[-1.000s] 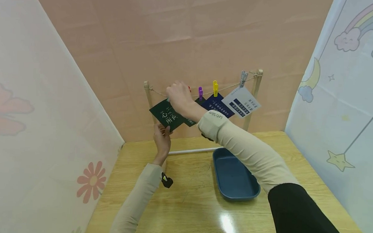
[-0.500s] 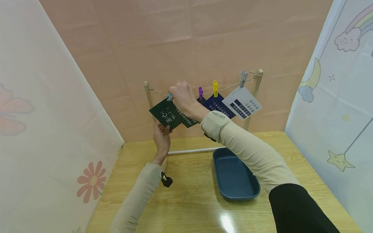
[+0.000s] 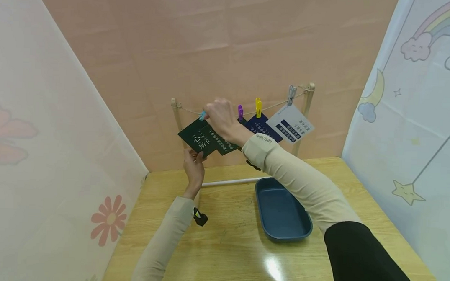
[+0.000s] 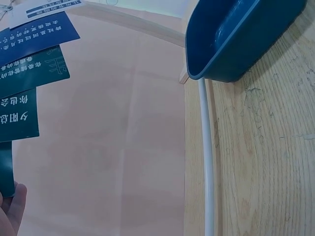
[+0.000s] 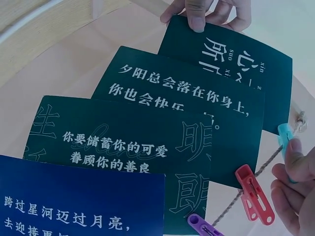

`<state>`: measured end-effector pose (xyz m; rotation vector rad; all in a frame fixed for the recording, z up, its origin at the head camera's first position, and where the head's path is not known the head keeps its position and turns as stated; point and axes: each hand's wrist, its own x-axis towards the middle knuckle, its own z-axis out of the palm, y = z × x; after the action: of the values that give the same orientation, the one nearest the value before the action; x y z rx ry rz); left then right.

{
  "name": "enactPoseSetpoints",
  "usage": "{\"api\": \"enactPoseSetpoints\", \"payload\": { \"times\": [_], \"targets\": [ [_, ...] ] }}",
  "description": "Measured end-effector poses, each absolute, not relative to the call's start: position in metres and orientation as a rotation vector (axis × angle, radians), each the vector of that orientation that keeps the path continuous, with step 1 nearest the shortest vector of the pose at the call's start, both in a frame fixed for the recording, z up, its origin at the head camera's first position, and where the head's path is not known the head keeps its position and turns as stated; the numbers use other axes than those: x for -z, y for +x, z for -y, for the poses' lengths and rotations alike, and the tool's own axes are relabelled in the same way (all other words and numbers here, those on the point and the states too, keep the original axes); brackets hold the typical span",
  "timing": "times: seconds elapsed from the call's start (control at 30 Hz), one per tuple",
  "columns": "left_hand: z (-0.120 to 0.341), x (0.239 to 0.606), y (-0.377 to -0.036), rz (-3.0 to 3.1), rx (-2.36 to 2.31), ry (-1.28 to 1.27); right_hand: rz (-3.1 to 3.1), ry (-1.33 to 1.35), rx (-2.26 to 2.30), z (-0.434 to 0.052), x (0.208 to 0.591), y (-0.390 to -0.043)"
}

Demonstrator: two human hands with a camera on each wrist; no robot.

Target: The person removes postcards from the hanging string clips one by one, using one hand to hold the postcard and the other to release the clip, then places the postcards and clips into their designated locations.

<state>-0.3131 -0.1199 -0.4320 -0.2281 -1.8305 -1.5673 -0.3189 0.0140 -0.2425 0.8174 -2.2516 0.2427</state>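
Pinching a light-blue peg on the string, the right hand has its grip clamped there; the left hand, at 6 o'clock below, nips the dark green card by its lower corner. Five cards hang in the right wrist view; in the head view the red peg hides behind the hand. One blue tray sits on the bench.
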Motion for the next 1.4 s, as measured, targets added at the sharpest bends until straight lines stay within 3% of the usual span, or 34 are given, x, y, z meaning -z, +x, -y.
{"api": "enactPoseSetpoints", "payload": {
  "times": [0.73,1.03,1.4],
  "targets": [
    [0.116,0.432,-0.309,1.786,1.56,-0.219,2.207,0.772,-0.268,-0.02,0.241,-0.319],
    [0.108,0.407,-0.279,1.803,1.538,-0.216,2.189,0.784,-0.255,-0.021,0.239,-0.316],
    [0.122,0.436,-0.307,1.796,1.539,-0.2,2.182,0.835,-0.193,-0.018,0.242,-0.313]
  ]
}}
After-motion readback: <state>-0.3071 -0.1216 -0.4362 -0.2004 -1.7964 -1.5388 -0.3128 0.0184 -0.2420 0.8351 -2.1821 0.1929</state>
